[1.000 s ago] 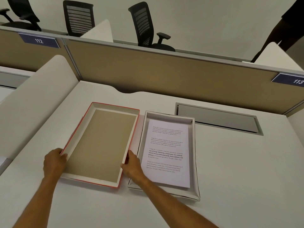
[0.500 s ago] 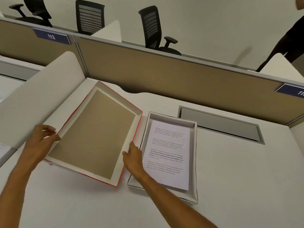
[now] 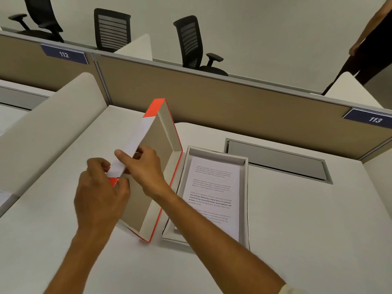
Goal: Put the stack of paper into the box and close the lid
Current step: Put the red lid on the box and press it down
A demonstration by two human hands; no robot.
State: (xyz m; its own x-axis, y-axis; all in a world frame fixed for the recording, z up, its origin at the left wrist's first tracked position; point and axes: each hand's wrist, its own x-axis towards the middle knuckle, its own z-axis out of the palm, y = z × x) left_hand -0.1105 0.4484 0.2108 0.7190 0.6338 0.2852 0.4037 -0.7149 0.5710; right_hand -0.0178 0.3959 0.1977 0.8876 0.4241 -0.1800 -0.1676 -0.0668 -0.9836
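Note:
The red-edged lid (image 3: pixel 158 145), brown inside, stands tilted up on its right long edge, its left edge raised. My left hand (image 3: pixel 101 194) and my right hand (image 3: pixel 144 168) both grip that raised left edge near its front end. To the right lies the white box (image 3: pixel 246 187), open, with the stack of printed paper (image 3: pixel 214 194) flat inside it. My right forearm crosses over the box's near left corner.
The white desk (image 3: pixel 297 230) has a grey cable hatch (image 3: pixel 277 162) behind the box. A curved white divider (image 3: pixel 53 132) stands at left, a tan partition (image 3: pixel 212 98) at the back. Office chairs (image 3: pixel 191 41) and a standing person (image 3: pixel 373 41) are beyond.
The lid went from lying flat to tilted up on its right edge. My right hand left the lid's right rim and joined my left hand on the raised left edge.

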